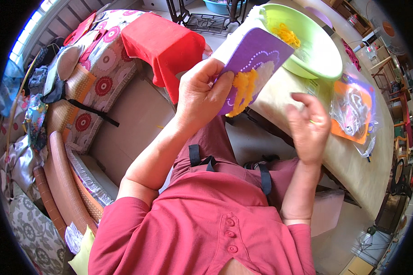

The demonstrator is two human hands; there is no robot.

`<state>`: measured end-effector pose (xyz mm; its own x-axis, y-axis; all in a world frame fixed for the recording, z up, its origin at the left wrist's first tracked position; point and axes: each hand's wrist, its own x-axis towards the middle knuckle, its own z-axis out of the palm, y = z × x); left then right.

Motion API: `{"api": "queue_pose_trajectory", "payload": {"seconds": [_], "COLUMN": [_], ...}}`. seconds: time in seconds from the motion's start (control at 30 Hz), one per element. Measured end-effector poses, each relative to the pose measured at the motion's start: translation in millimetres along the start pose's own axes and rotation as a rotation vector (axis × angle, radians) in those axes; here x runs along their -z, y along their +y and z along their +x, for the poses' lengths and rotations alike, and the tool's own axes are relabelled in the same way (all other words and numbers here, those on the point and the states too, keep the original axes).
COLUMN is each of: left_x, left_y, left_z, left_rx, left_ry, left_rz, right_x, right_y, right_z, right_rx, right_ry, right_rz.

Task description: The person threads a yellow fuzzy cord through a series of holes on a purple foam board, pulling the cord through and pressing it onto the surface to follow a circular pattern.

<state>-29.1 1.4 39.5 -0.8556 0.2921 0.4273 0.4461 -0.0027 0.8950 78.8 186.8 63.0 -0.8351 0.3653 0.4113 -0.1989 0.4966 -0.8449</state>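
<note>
In my left hand (206, 89) is a flat purple card (258, 48) with a dotted white outline, tilted up in front of me. Fuzzy yellow-orange strands (243, 91) lie across its lower part, and a pale whitish patch (264, 74) shows beside them. My right hand (309, 127) is raised to the right of the card, apart from it and a little blurred. Its fingers are bent and spread, with no object seen between them; a small yellow-green spot shows at one finger. A light green basin (316, 65) beyond the card has more yellow strands (285, 34) in it.
The basin stands on a pale table (358, 172). Nearer on it, a clear plastic bag (352, 106) lies with an orange sheet (344, 132). A red cloth (165, 41) covers a box-like shape at left. Rolled mats (67, 172) and a patterned seat cover (105, 60) line the left side.
</note>
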Motion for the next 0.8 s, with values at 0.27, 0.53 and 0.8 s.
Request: {"api": "queue_pose_trajectory", "payload": {"seconds": [0.27, 0.53, 0.8], "left_x": [-9.0, -6.9, 7.8], "left_y": [4.7, -3.0, -5.5], "left_z": [-10.7, -5.1, 6.1], "left_rx": [-0.086, 0.084, 0.099], "left_ry": [-0.073, -0.034, 0.027], "left_rz": [0.041, -0.13, -0.122], "right_x": [-51.9, -3.1, 60.2], "right_y": [-3.5, 9.5, 84.9], "right_z": [12.0, 6.7, -26.5], "right_rx": [-0.019, -0.416, -0.071], "right_ry": [-0.13, -0.413, -0.557], "right_rz": [0.044, 0.716, 1.517]}}
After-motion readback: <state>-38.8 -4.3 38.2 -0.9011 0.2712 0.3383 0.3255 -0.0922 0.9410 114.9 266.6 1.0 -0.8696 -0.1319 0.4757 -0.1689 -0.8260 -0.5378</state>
